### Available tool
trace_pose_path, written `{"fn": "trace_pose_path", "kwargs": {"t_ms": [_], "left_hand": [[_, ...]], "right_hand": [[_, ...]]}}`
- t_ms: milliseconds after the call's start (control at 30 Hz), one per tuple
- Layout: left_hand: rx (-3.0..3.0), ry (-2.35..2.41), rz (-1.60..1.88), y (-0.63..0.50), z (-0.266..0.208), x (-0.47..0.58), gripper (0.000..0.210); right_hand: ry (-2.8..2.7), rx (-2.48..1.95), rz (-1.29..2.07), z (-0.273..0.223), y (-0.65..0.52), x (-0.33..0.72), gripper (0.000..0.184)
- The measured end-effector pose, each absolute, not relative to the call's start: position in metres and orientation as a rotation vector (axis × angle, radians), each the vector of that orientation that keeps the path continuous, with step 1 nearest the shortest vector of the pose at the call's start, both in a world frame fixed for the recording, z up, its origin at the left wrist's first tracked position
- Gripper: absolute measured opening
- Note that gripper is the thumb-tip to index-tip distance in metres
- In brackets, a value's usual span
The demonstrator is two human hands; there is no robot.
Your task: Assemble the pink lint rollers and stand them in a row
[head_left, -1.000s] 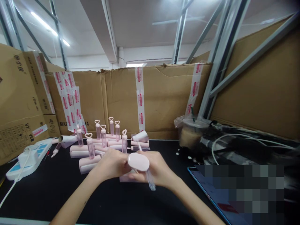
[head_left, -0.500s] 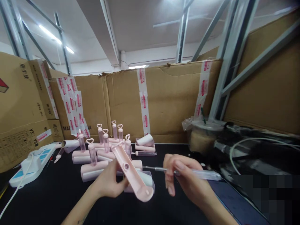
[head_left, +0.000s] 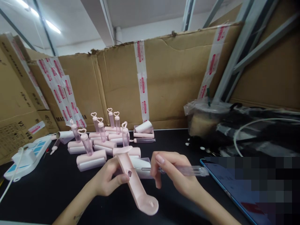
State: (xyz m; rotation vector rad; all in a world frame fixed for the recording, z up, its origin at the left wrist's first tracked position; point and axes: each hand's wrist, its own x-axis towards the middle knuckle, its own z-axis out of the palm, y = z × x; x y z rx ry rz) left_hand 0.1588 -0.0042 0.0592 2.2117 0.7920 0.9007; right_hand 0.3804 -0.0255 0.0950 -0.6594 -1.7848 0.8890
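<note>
Screwdriver [head_left: 193, 170] closer to pink holder [head_left: 136, 188], apparently beside hole [head_left: 129, 173]

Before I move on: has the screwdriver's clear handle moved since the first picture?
Yes: judged against the middle tape strip, the clear handle has shifted right.

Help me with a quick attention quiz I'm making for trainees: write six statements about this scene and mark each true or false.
1. The left hand holds a pink frame with a hole in it. True.
2. The right hand holds nothing. False: it holds a clear-handled tool with a thin metal shaft.
3. Several heart-topped tubes rise beyond the left hand. True.
4. The power strip lies to the right of the right hand. False: it is off to the left of the left hand.
5. The drink cup has a red straw. False: the straw is green.
6. A blue-edged device lies to the right of the right hand. True.
</note>
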Motion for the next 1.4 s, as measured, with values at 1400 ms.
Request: {"fn": "trace_pose_path", "kwargs": {"t_ms": [1400], "left_hand": [[1.643,0.562,0.879,-0.002,0.049,0.165,0.040]], "right_hand": [[-1.297,-0.420,1.481,0.062,-0.009,0.365,0.039]]}}
